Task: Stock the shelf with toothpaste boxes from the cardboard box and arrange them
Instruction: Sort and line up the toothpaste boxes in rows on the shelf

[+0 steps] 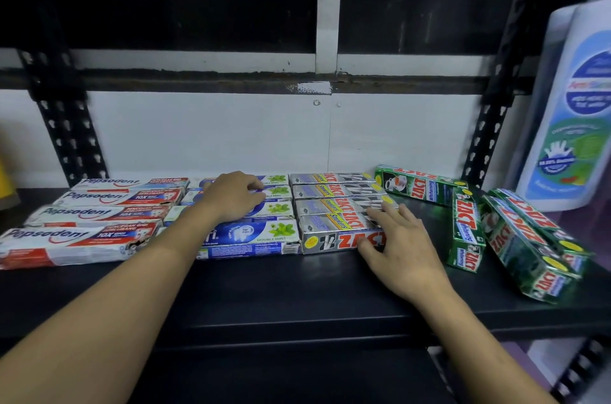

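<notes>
A: The left hand (236, 195)?
B: Palm down on the blue-and-white Double Mint boxes (261, 236), fingers loosely bent, with the tips on a box in the back rows. Gripping nothing.

A: And the right hand (396, 238)?
B: Spread against the right ends of the silver Zact boxes (330, 202), thumb on the front face of the nearest one. Fingers nearly straight, curled round nothing.

A: The rows?
B: Three blocks side by side on the black shelf (297, 291), each four deep: red-and-white Pepsodent boxes (92, 213) at left, then the Double Mint, then the silver, touching edge to edge. Front line not quite even, with the nearest Pepsodent box furthest forward.

A: Right of the silver block?
B: A bare strip of shelf just past the right hand, then green Zact boxes (426, 187) lying loose. One crosswise at the back, one end-on and tilted, two more angled together near the front edge.

A: Room in front?
B: A broad bare band between the box fronts and the front lip (297, 326), crossed by both forearms.

A: Borders?
B: Perforated black uprights (69, 126) at the back corners, a white wall panel (215, 132) behind, and a large white bottle (575, 99) standing right of the right-hand upright.
</notes>
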Demonstrator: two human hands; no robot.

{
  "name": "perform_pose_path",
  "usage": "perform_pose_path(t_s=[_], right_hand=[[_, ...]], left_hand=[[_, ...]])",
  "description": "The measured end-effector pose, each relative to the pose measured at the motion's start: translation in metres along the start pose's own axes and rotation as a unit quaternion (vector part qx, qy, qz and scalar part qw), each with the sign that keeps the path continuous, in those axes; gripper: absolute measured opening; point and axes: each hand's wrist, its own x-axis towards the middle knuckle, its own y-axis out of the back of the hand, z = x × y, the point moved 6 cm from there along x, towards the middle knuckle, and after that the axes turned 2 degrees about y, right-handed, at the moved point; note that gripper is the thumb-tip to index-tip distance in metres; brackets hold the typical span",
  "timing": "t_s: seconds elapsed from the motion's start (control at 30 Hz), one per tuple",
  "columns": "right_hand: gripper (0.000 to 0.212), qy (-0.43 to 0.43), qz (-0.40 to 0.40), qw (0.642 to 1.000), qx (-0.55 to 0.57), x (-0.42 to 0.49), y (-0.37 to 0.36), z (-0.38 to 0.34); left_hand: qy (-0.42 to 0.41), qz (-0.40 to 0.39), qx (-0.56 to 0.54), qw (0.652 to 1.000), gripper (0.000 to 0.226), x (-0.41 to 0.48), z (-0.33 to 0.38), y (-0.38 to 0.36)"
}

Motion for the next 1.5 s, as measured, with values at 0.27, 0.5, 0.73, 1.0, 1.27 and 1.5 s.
perform_pose_path(t_s=[0.27,0.5,0.73,1.0,1.27,1.5], right_hand=[[0.050,0.033,0.067,0.997,0.011,-0.009,0.017,-0.008],[0.041,0.028,0.177,0.979,-0.096,-0.031,0.069,0.025],[0.037,-0.072,0.035,0.988,-0.129,-0.049,0.061,0.076],[0.017,-0.020,0.171,0.985,0.018,-0.078,0.075,0.068],[0.035,-0.090,0.244,0.948,0.180,-0.116,0.078,0.081],[0.040,-0.092,0.201,0.974,0.056,-0.124,0.075,0.074]], left_hand=[[-0.083,0.030,-0.036,0.995,0.040,-0.038,0.079,0.002],[-0.211,-0.006,0.036,0.977,0.052,-0.086,0.172,-0.040],[-0.233,-0.010,0.123,0.965,0.050,-0.096,0.179,-0.065],[-0.233,-0.006,0.120,0.965,0.049,-0.098,0.178,-0.067],[-0.217,-0.014,0.105,0.970,0.053,-0.090,0.181,-0.065],[-0.217,-0.024,0.104,0.970,0.061,-0.082,0.196,-0.074]])
